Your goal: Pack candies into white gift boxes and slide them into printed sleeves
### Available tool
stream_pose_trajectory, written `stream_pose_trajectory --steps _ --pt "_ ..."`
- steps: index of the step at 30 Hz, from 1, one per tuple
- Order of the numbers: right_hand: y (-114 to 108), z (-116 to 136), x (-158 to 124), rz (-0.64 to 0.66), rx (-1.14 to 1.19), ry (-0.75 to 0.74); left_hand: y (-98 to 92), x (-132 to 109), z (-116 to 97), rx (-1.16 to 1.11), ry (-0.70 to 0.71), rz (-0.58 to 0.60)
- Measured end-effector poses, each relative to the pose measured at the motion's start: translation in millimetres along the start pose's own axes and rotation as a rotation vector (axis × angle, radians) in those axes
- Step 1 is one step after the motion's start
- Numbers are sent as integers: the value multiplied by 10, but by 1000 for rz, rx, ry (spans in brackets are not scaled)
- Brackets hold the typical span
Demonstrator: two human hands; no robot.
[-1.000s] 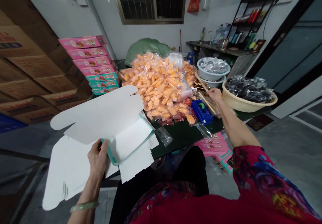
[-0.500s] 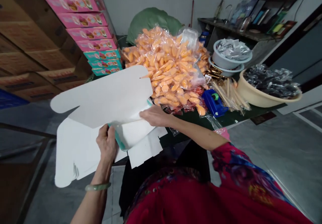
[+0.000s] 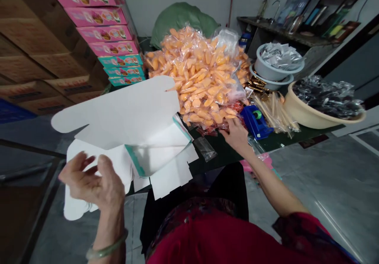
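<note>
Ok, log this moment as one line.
left hand: open, raised | right hand: at orange packets | box: open, lid up

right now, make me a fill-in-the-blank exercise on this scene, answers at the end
1. The plastic-wrapped pieces heaped near the person's right hand are ____ in colour.
2. A pale green bangle circles the person's ____ wrist.
3. In the stack of printed boxes, four ____ ones sit above three teal ones.
4. In the picture, the round cream plastic basin lies to the ____ of the blue tape dispenser.

Missing words: orange; left; pink; right.
</note>
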State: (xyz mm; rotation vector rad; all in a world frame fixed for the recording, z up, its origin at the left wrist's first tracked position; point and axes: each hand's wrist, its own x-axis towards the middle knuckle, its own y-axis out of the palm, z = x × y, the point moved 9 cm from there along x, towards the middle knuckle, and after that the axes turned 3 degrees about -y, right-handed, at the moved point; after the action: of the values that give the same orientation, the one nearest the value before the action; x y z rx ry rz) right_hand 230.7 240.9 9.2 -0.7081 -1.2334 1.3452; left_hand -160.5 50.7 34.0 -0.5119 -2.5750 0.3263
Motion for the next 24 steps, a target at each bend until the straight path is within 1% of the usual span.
stream_pose_trajectory --steps 1,2,3,4,5,6,7,8,9,11,14,16,18,21,24 --pt "70 -154 38 14 -18 12 52 -57 -250 -53 92 19" --pt "147 -237 104 32 -5 -13 254 -135 -519 -97 200 159" --pt "210 -274 190 40 32 -48 561 -261 -785 -116 315 376" --pt "245 -288 288 32 79 -77 869 -404 -1002 -96 416 557" --pt "250 -301 390 9 120 -90 1176 -540 -1155 -47 491 705" --pt "234 -320 488 -21 147 -87 1481 -666 -1243 35 546 830" --pt "203 -351 576 -53 159 -71 1794 -815 -1270 185 617 966" --pt "171 -392 651 -80 161 -46 2067 -946 -1252 333 680 1074" --pt "147 -442 713 -95 163 -20 2282 -1035 -1232 411 713 1138" --pt "141 -547 809 -93 193 19 2607 -1174 -1175 526 756 1224" --pt "138 -704 926 -136 315 41 2906 -1250 -1111 619 767 1265" --pt "117 -810 1011 -208 400 65 3049 -1216 -1085 675 761 1268" --pt "111 -897 1103 -257 432 112 3175 -1145 -1080 711 754 1267" --pt "125 -942 1249 -246 366 178 3335 -1042 -1107 728 748 1263" --pt "116 -931 1397 -206 293 206 3438 -1021 -1144 717 746 1275"
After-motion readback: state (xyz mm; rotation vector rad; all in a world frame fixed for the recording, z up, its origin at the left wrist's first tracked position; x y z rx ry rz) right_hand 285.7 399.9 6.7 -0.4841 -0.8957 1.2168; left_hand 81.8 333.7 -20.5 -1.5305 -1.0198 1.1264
